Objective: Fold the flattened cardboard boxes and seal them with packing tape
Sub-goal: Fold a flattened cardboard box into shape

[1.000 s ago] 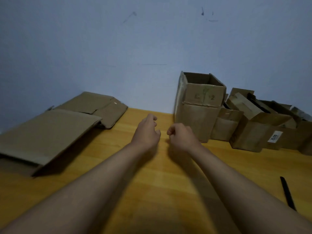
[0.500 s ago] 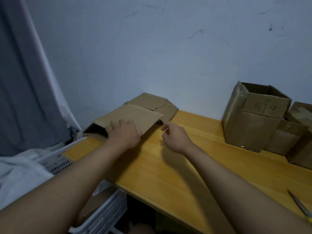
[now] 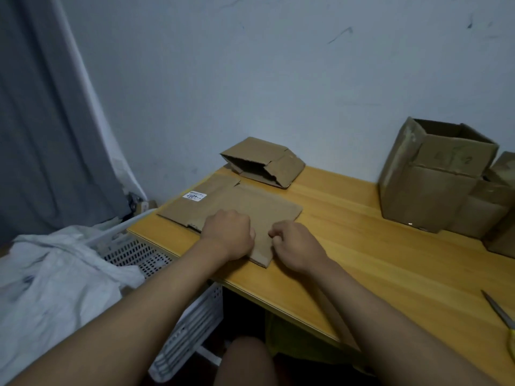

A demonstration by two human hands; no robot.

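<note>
A flattened cardboard box (image 3: 245, 207) with a white label (image 3: 194, 195) lies on the wooden table (image 3: 362, 246) near its left corner. My left hand (image 3: 228, 235) lies on the box's near part with its fingers curled over the left edge. My right hand (image 3: 295, 243) sits just to the right, fingers curled, pinching the near flap's right edge. A second, half-collapsed box (image 3: 262, 162) rests behind against the wall. No packing tape is in view.
An upright open box (image 3: 434, 176) and more boxes (image 3: 501, 204) stand at the right by the wall. Scissors (image 3: 501, 316) lie at the table's right edge. A white perforated basket (image 3: 133, 252) with cloth (image 3: 55, 274) sits left of the table, below a grey curtain (image 3: 41, 121).
The view swung left. My left hand took the top flat box from the pile and drew it toward me; it now lies flat near the table edge with both hands on it.
</note>
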